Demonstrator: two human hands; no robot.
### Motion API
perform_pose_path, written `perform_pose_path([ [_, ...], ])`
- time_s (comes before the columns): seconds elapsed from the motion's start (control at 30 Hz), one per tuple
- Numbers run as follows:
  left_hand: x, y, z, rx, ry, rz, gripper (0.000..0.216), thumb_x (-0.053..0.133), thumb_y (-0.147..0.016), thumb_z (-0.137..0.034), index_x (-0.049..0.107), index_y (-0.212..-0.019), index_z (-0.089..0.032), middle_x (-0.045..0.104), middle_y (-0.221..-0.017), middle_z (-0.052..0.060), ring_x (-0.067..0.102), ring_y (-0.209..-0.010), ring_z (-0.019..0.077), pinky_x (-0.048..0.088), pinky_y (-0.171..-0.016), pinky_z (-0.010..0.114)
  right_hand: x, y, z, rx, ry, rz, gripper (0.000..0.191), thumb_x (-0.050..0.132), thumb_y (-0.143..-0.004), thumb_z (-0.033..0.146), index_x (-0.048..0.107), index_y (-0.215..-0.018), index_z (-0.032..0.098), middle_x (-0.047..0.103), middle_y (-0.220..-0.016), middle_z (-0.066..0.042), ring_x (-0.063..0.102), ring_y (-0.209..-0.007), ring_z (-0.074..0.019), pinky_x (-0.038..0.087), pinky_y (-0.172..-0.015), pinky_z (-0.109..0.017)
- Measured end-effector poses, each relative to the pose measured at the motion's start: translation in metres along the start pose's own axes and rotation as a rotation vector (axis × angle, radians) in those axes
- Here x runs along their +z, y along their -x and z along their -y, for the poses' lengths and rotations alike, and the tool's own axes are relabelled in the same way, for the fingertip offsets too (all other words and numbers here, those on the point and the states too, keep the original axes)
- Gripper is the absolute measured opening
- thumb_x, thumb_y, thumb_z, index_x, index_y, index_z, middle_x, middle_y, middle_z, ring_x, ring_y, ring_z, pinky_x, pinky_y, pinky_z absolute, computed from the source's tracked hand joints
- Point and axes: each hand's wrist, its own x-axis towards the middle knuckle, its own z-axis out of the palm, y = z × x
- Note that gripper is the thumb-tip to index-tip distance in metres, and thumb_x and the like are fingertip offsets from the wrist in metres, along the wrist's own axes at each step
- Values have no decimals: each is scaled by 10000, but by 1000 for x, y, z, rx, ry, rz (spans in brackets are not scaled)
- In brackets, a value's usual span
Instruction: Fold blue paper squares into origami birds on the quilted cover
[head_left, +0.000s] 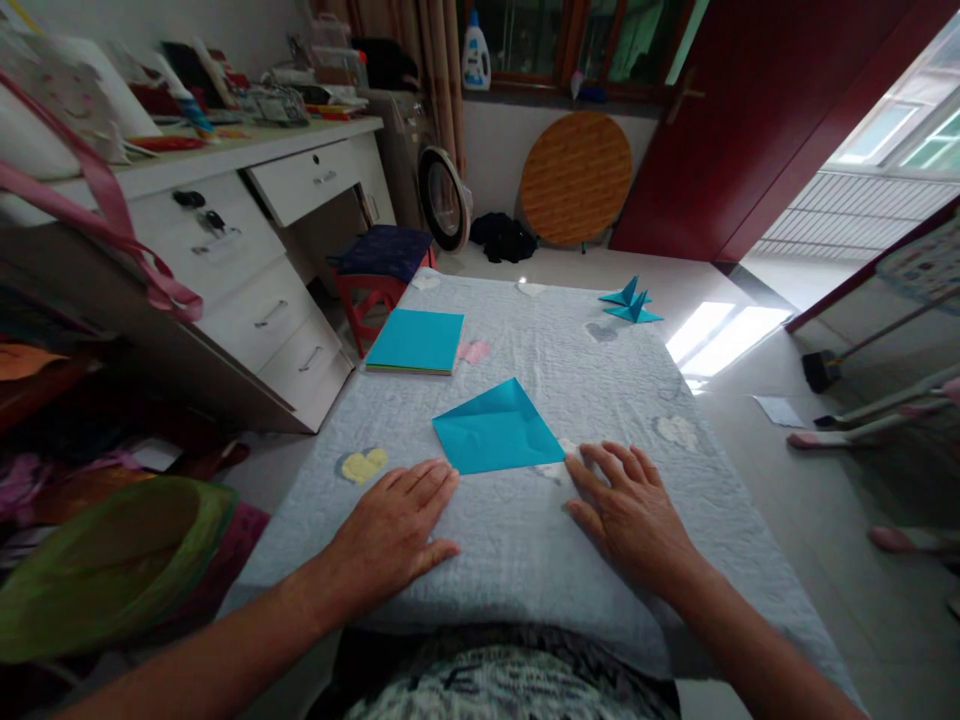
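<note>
A blue sheet of origami paper (499, 430) lies on the table before me, with crease lines across it and its outline an uneven four-sided shape. My left hand (401, 525) rests flat at its lower left corner, fingertips touching the edge and thumb apart. At the lower right corner is my right hand (622, 505), palm down with fingers spread, the index fingertip at the paper's tip. Beyond the sheet, to the left, sits a stack of square origami paper (417, 340) with blue on top. Two folded blue paper figures (632, 305) with pointed wings stand at the far right.
A pale cloth with heart patterns covers the table (585, 380). Behind it on the left are a red stool (375, 275) and a white desk (262, 270). A green-rimmed bin (172, 560) stands left of the table. Several people's or furniture legs cannot be told apart at right.
</note>
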Motion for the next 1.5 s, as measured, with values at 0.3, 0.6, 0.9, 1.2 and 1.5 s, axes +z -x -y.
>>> perform_pose_path([
  [0.3,-28,-72,49,-158,334,-174,370,483,-942,-321,589,-1246,-138,592,-1239,136,556,-1165,257,451,-1030,425,-10,-39,20,51,-187,-63,300,532,-950,292,639,-1208,184,646,-1226,-136,549,-1121,-303,424,-983,-477],
  [0.6,-13,-119,58,-221,565,-65,543,523,-840,-203,480,-1380,-160,637,-1208,121,637,-1047,231,485,-949,373,15,-67,43,-16,-325,-46,227,579,-882,118,664,-1062,227,693,-987,-61,543,-1013,-263,371,-963,-452],
  [0.9,-11,-113,51,-290,1169,-80,431,574,-798,-270,615,-1223,-206,664,-916,21,519,-615,114,406,-569,218,19,-64,29,-101,-265,-390,174,566,-881,87,646,-922,236,671,-1090,-49,486,-1135,-264,283,-1052,-484],
  [1.2,-17,-112,24,-478,1199,-171,325,584,-764,-334,739,-975,-143,669,-803,33,507,-629,136,395,-599,253,18,-60,32,-176,-187,-430,145,608,-924,161,695,-870,264,689,-1070,-28,524,-1123,-249,330,-1032,-460],
  [1.5,-25,-65,15,-92,475,60,543,596,-770,-160,610,-1312,-191,655,-1062,98,621,-959,255,496,-865,375,18,-56,14,-87,-172,-129,121,623,-902,151,720,-850,200,682,-978,-85,576,-895,-234,487,-796,-355],
])
